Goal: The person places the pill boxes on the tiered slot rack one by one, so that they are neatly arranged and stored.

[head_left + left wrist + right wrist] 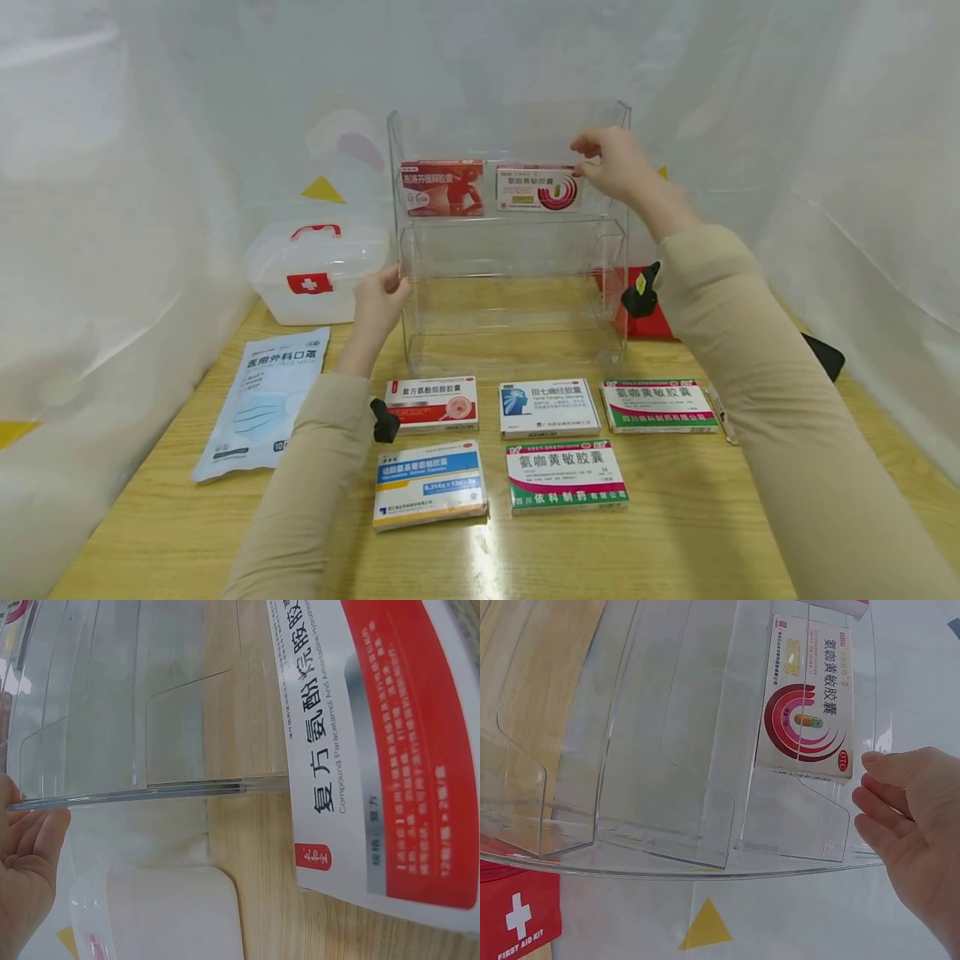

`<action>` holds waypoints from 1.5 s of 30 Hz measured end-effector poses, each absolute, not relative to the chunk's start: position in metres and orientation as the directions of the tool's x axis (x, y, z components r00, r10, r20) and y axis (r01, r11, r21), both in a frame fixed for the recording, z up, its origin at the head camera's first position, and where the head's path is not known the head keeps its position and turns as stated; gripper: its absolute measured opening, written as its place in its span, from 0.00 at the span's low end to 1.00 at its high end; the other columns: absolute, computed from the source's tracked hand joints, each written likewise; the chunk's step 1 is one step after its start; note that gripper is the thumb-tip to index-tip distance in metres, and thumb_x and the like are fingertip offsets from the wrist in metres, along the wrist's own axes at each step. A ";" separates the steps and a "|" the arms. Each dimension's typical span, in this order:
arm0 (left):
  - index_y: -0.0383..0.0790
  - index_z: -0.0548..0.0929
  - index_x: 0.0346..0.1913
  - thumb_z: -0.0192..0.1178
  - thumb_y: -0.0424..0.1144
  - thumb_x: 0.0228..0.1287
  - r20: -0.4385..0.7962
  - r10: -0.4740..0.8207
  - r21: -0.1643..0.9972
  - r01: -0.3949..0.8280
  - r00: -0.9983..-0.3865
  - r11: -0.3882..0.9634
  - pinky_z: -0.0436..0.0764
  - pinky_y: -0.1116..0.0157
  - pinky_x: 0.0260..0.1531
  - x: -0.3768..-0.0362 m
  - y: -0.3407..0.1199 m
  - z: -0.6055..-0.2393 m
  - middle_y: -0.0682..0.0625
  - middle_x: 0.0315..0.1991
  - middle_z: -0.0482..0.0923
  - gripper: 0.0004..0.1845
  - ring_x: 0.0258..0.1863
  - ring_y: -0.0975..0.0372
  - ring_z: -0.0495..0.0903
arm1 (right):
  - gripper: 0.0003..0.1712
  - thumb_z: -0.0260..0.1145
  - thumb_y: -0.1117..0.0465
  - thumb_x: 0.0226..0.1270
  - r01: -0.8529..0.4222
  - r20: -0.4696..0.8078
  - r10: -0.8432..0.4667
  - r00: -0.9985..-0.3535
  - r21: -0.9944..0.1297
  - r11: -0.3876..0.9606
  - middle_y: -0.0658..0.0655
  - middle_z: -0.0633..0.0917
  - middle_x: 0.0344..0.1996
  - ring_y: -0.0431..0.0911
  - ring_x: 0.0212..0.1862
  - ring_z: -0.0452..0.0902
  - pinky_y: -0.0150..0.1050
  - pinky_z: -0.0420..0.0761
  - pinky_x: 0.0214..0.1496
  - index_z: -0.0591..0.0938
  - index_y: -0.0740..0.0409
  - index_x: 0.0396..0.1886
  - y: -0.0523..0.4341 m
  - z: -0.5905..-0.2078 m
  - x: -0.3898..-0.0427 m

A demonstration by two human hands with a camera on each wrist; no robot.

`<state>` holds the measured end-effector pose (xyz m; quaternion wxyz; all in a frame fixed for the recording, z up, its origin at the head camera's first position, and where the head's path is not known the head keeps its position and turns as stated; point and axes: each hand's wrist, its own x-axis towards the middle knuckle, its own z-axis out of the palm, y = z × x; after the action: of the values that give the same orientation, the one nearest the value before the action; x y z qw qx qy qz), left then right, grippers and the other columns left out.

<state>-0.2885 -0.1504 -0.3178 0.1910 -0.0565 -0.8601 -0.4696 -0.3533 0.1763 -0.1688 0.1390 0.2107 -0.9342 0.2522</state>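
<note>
- On the top shelf of the clear acrylic tiered rack (510, 250), the white box with red swirl (537, 187) sits just left of your right hand (615, 164), fingers loosely curled, touching it.
- Your left hand (378, 304) grips the rack's left edge.

The right sleeve hides most of a black thing (825, 354) and the red pouch (651, 321).

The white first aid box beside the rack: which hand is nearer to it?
Left. The left hand holds the rack's left edge beside the first aid box; the right hand is at the top shelf, far side.
</note>
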 end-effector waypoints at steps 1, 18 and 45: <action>0.32 0.77 0.57 0.52 0.32 0.63 0.382 -0.084 0.786 0.275 -0.920 0.554 0.80 0.56 0.51 -0.289 -0.151 -0.318 0.35 0.52 0.79 0.20 0.52 0.50 0.80 | 0.22 0.52 0.67 0.68 -0.463 0.373 -0.316 -0.872 -0.423 0.779 0.70 0.73 0.59 0.61 0.62 0.67 0.52 0.66 0.66 0.70 0.70 0.60 0.177 -0.168 -0.352; 0.30 0.79 0.54 0.52 0.30 0.61 0.429 -0.094 0.758 0.302 -0.898 0.579 0.81 0.54 0.47 -0.291 -0.151 -0.317 0.35 0.47 0.81 0.18 0.45 0.51 0.82 | 0.33 0.61 0.59 0.66 -0.505 0.515 -0.133 -0.847 -0.701 0.504 0.56 0.68 0.68 0.47 0.70 0.61 0.39 0.60 0.73 0.64 0.56 0.69 0.186 -0.207 -0.303; 0.30 0.80 0.53 0.52 0.31 0.60 0.434 -0.097 0.752 0.301 -0.896 0.586 0.81 0.55 0.48 -0.293 -0.152 -0.317 0.35 0.47 0.81 0.18 0.45 0.50 0.81 | 0.33 0.63 0.60 0.64 -0.478 0.426 -0.219 -0.878 -0.801 0.361 0.58 0.71 0.65 0.43 0.64 0.68 0.21 0.68 0.61 0.65 0.57 0.68 0.203 -0.290 -0.203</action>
<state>-0.2926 -0.1517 -0.3173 0.2207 -0.0592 -0.8627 -0.4512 -0.2032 0.2030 -0.2901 0.1239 0.2137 -0.8155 0.5234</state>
